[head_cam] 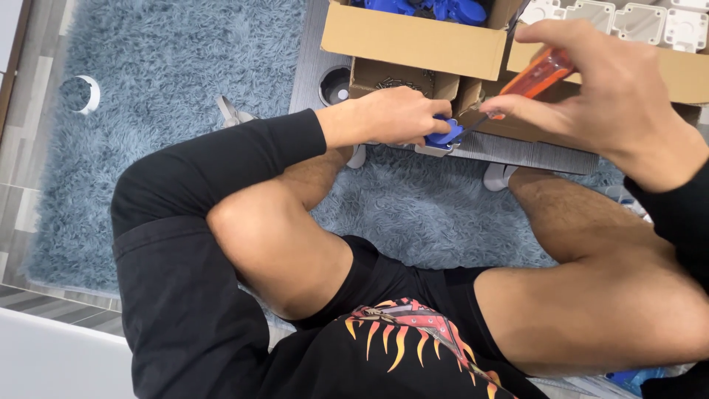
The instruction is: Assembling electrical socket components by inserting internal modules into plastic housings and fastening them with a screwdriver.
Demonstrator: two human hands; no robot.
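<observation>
My left hand [391, 114] pinches a small blue plastic part [444, 135] that sits on a white base at the front edge of a low grey table [532, 151]. My right hand [598, 89] grips a screwdriver with a translucent orange handle [541, 74]. Its dark shaft slants down and left, with the tip at the blue part. Both forearms wear black sleeves. My bare knees are raised on either side below the hands.
Open cardboard boxes stand on the table: one with blue parts [413, 33], a small one with dark screws [391, 77], one with white parts [635, 22]. A shaggy blue-grey rug [185, 74] covers the floor. A white ring [88, 92] lies at left.
</observation>
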